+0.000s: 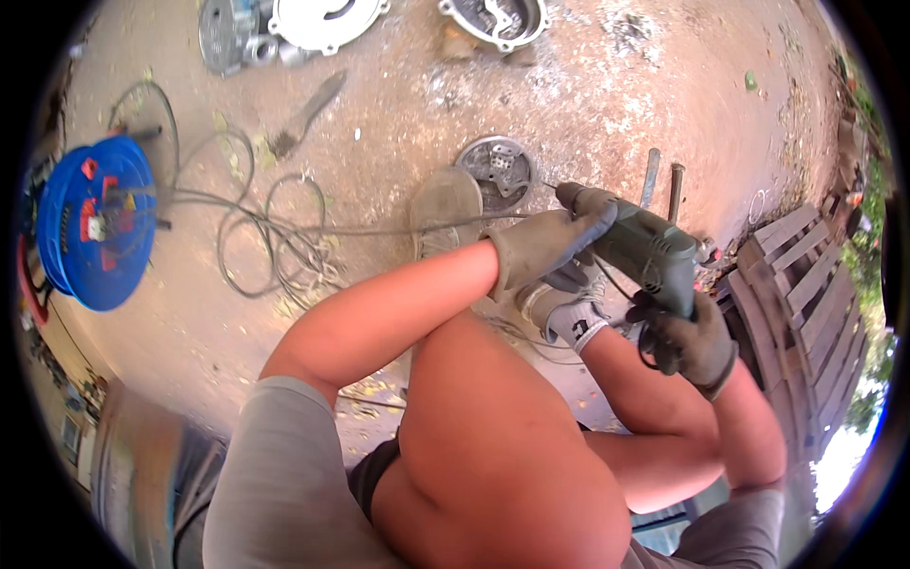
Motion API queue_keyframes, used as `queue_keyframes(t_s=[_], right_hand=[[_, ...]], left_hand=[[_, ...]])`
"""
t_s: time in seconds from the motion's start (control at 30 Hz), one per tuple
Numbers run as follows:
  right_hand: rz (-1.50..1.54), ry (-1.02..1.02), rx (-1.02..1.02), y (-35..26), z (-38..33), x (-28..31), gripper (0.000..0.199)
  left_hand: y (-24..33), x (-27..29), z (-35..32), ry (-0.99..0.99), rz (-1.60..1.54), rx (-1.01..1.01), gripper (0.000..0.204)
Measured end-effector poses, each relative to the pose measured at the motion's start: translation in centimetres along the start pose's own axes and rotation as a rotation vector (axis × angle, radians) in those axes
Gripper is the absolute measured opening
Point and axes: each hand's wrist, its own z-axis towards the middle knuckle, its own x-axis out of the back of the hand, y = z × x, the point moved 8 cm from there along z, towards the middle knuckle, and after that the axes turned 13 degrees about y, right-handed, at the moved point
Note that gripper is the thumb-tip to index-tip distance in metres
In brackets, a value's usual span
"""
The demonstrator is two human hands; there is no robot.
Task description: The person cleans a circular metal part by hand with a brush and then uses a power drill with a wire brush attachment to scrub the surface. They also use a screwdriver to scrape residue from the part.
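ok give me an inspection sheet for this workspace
surface: bare concrete ground, dusty, with scattered leaves
job's things: green power drill, bit aimed at a round metal plate on the ground; a shoe rests beside the plate
clutter: grey metal housings at the top edge, two rods near the drill, a flat tool
grip: left hand, gloved, on the drill's front; right hand, gloved, round its handle
cables: grey cable in loose loops, running from a blue cable reel toward the drill
surroundings: wooden pallet on the right, greenery beyond it
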Motion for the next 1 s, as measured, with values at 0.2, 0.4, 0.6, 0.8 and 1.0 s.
queue_keyframes(t_s=[0.2,0.4,0.6,0.8,1.0], right_hand=[[0.462,0.027,0.064,4.7,2.4,7.8,0.051],[1.192,-0.088,0.205,13.5,8.0,6.1,0.065],[1.423,-0.122,0.18,16.4,8.5,4.7,0.056],[1.452,-0.148,0.197,18.6,8.1,5.1,0.056],[1.367,-0.083,0.213,19.1,7.8,6.0,0.057]], left_hand=[[6.2,6.9,1.8,0.696,0.964,-0.349,0.058],[2.5,14.3,7.8,0.762,1.471,-0.461,0.044],[2.0,16.7,7.4,0.902,1.33,-0.229,0.027],[1.6,17.4,8.6,0.953,1.336,-0.367,0.024],[2.8,10.9,7.5,0.559,0.853,-0.265,0.041]])
